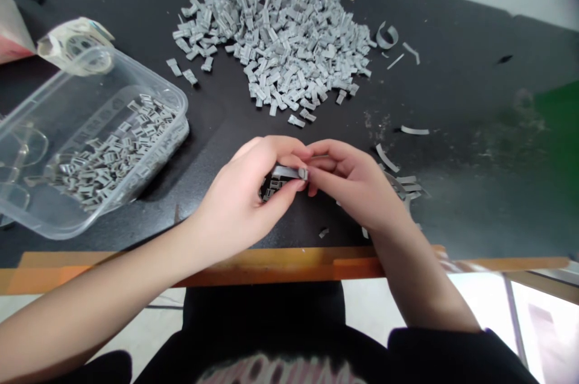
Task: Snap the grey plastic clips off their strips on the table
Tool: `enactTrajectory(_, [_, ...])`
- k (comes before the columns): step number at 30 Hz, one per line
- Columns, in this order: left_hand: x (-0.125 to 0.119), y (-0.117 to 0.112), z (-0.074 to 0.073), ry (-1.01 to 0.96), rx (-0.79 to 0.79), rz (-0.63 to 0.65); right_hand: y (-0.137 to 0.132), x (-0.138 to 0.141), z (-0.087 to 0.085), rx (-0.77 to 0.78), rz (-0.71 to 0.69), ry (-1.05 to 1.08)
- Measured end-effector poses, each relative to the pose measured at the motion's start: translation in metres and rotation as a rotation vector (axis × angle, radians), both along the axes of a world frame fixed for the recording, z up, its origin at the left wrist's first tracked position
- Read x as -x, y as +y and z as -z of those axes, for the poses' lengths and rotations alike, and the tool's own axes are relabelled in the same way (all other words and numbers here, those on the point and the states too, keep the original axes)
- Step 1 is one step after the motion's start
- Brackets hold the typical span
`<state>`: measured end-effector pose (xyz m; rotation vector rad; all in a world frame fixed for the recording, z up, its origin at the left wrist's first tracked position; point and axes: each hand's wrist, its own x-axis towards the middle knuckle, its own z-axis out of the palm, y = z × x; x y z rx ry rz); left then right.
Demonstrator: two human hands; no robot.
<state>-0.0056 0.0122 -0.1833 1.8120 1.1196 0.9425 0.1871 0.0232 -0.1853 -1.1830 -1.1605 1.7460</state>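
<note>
Near the front of the dark table, my left hand (246,182) is closed, with thumb and forefinger pinching a small grey plastic piece (289,173). My right hand (350,182) meets it from the right, its fingers curled and the thumb pressed at the end of that same piece. The fingertips partly cover the piece, so its full shape is hidden. Several small grey clips (273,186) show in the gap under my left hand. Beyond both hands rises a large pile of small light-grey plastic parts (294,34).
On the left stands a clear plastic tub (178,100) with many small grey clips inside. A roll of tape (75,43) sits behind it. Pale strip scraps (414,130) and a curled strip (387,36) lie to the right. An orange-brown edge (280,263) borders the table front.
</note>
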Motion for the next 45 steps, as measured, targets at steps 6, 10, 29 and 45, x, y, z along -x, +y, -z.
enactTrajectory(6, [-0.002,-0.001,-0.003,-0.351,0.285,0.119,-0.005,0.007,0.008,0.147,-0.144,0.379])
enactTrajectory(10, [-0.005,0.001,-0.010,-0.486,0.423,0.079,-0.006,0.012,0.009,0.280,-0.110,0.518])
enactTrajectory(29, [-0.006,0.004,-0.008,-0.476,0.342,-0.114,0.000,0.002,0.006,0.276,-0.058,0.417])
enactTrajectory(45, [-0.007,0.007,-0.006,-0.428,0.376,-0.151,-0.003,0.000,0.004,-0.093,0.109,0.116])
